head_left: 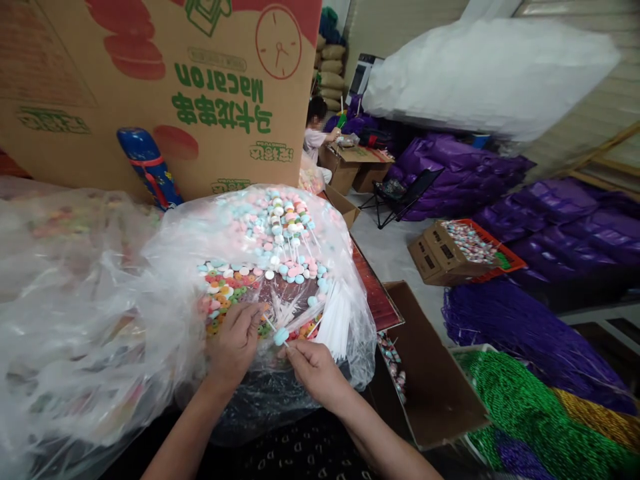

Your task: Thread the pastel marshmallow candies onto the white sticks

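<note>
The left hand pinches a thin white stick. A blue candy is on the stick, between the two hands. The right hand has its fingertips right at the candy's lower edge, but I can't tell if they grip it.

Clear plastic lies all around the work spot. Colored candy rings sit near the left hand. A bunch of white sticks lies near the right hand. Sticks full of candy lie farther back. Behind them, a tall cardboard box blocks the view, with a blue bottle in front of it. An open box stands beside the red surface, on the right. Far off, another person sits near big purple bags.
</note>
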{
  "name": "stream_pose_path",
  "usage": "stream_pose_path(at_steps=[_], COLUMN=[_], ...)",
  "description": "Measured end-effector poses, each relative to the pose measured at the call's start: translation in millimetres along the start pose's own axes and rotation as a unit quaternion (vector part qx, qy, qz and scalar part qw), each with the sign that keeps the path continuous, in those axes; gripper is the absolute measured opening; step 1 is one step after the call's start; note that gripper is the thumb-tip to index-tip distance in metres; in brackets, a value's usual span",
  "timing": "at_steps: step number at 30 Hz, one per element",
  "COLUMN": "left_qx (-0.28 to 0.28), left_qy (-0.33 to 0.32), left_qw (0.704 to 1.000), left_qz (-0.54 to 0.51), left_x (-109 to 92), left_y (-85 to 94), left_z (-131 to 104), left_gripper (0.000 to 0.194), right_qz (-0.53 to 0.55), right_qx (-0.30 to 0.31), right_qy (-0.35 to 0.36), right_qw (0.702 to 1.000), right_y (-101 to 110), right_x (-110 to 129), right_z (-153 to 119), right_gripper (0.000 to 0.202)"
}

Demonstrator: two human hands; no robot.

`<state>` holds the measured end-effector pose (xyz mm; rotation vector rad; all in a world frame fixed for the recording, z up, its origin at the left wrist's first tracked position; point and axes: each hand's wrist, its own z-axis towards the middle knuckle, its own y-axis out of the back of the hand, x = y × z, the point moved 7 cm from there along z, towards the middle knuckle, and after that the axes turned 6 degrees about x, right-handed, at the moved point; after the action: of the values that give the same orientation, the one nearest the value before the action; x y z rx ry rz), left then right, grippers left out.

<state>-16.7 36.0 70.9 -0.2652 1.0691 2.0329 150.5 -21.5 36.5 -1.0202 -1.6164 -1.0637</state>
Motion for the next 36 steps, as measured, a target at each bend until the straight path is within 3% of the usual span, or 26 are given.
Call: stream_pose_path(at_steps=[2,6,11,18,23,30,36], left_qx=[-0.005,0.011,0.008,0.059,0.044,0.021,0.040], left_qy=[0.006,0.090,0.150,0.332,0.343,0.399,0.390], left_qw=[1.000,0.991,0.977,0.920,0.908,0.863,0.882], left_qz=[-0.016,-0.096,-0.149,-0.200,-0.235,-0.309,-0.261], left_x=[2.5,16.3,23.8,41.0,36.7,40.4,33.5], left_y=[-0.6,-2.4,0.5,-4.9,-4.3,-16.2,-17.2], left_z=[-0.1,0.1,0.3,-4.1,-3.4,-15.1,-16.3], left_gripper=[0.025,0.022,0.027,0.047,0.044,0.045,0.048], right_qz=[0.004,0.006,0.004,-0.033,-0.048,-0.046,-0.037], right_qx=[0.003,0.000,0.005,-0.006,-0.014,-0.030,-0.032], right_qy=[-0.002,0.007,0.047,0.104,0.103,0.086,0.088], right_qw=[1.000,1.000,0.999,0.994,0.993,0.995,0.995], right_y=[-1.3,-3.2,-7.4,-5.7,-4.6,-1.8,-3.3], right_x=[-0.9,-4.6,-3.8,4.3,1.6,-1.1,0.4], right_z=[0.7,3.0,4.7,3.7,3.4,5.2,4.1], right_gripper=[0.055,0.055,0.047,0.039,0.038,0.041,0.040])
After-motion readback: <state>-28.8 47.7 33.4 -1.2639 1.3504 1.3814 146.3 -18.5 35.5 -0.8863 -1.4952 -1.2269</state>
